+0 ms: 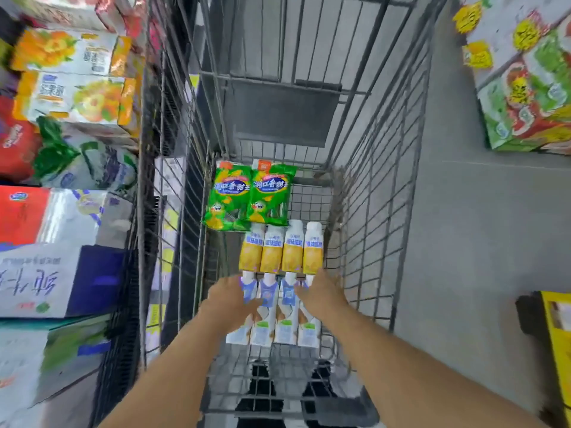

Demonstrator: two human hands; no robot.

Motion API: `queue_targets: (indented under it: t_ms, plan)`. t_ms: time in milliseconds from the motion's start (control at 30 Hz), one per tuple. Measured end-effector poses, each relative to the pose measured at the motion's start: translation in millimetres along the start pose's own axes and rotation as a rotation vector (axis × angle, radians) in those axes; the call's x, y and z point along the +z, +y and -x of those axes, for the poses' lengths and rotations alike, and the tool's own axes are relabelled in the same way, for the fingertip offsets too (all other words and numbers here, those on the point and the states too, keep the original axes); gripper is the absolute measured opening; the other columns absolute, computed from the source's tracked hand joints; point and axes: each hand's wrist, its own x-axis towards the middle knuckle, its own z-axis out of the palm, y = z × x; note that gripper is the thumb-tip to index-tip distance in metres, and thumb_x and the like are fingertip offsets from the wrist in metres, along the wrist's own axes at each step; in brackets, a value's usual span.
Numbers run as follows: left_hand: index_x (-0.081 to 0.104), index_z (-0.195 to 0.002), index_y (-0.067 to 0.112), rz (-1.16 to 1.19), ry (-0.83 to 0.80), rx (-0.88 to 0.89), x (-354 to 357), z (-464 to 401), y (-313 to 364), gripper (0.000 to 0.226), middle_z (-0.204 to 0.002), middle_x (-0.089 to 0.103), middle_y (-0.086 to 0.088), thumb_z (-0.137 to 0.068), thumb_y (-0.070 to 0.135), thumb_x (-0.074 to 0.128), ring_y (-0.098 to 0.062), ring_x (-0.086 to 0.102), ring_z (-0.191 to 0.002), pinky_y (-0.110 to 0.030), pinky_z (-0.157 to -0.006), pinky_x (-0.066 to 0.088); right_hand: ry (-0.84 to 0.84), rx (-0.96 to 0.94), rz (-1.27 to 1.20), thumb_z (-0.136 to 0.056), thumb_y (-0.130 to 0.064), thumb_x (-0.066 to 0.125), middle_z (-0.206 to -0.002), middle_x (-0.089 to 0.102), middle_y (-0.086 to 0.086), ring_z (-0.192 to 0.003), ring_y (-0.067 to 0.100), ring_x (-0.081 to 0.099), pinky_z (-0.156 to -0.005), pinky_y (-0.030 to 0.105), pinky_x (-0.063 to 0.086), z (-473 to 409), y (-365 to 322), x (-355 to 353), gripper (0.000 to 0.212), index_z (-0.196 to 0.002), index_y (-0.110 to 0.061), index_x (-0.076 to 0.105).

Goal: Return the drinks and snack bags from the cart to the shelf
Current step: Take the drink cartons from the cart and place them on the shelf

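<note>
Grey wire shopping cart [375,230], viewed from above; contents listed from the near end outward.

Item 1. Left hand [230,299] and right hand [321,296], both reaching down into the basket. Each lies over the cap end of the nearest row, the left on the two left-hand bottles, the right on the right-hand ones. Fingers appear loosely spread and curved over the bottle necks; motion blur hides whether any finger has closed round a bottle, so the grip cannot be told. Judged step: gathering several bottles at once, one pair per hand.

Item 2. White-and-blue drink bottles [287,319], four, lying flat side by side, touching, caps pointing away from the person. Laid flat, presumably so they cannot topple on the wire floor.

Item 3. Yellow-labelled drink bottles [281,253], four, same arrangement, just beyond the first row and meeting it end to end. Untouched.

Item 4. Green snack bags [248,196], two, lying side by side at the far end of the basket floor, their near edges resting over the tops of the yellow row.

Item 5. Shelf [61,211] to the left, just beside the cart, stacked with boxed drink cartons; the destination, close enough for a short lift sideways. Nothing from the cart appears returned yet.
</note>
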Motion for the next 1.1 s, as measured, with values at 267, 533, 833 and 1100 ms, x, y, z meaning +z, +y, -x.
queue_targets:
  t_ms: [267,533,833,1100]
  plan:
    - [0.042,-0.131,0.004,0.334,-0.028,-0.171,38,-58,-27,0.057,-0.128,0.053,-0.015,-0.092,0.037,0.065,-0.03,0.06,-0.102,-0.032,-0.071,0.045,0.069,0.211,-0.152,-0.095,-0.022,0.06,-0.081,0.053,0.003,-0.075,0.022,0.052,-0.05,0.025,0.031,-53,44,43,0.021,-0.085,-0.009,0.046]
    - [0.048,-0.124,0.004,0.393,-0.008,-0.224,49,-74,-35,0.058,-0.118,0.058,-0.013,-0.086,0.04,0.072,-0.028,0.063,-0.097,-0.03,-0.064,0.047,0.103,0.273,-0.315,-0.09,-0.026,0.07,-0.091,0.053,0.003,-0.086,0.022,0.052,-0.075,0.033,0.045,-72,52,62,0.03,-0.086,-0.011,0.044]
    - [0.043,-0.123,0.009,0.383,-0.071,-0.245,44,-69,-29,0.065,-0.105,0.055,-0.005,-0.079,0.039,0.08,-0.022,0.062,-0.086,-0.03,-0.063,0.048,0.075,0.217,-0.237,-0.074,-0.031,0.085,-0.118,0.063,0.012,-0.105,0.03,0.064,-0.076,0.033,0.051,-71,54,62,0.062,-0.119,-0.002,0.053]
    - [0.051,-0.115,0.012,0.58,0.055,-0.117,-15,-9,-8,0.056,-0.112,0.062,-0.007,-0.074,0.029,0.087,-0.015,0.065,-0.075,-0.026,-0.052,0.053,0.085,0.016,-0.324,-0.069,-0.027,0.09,-0.114,0.066,0.004,-0.1,0.023,0.064,-0.083,0.031,0.05,-18,15,-8,0.06,-0.115,-0.011,0.056]
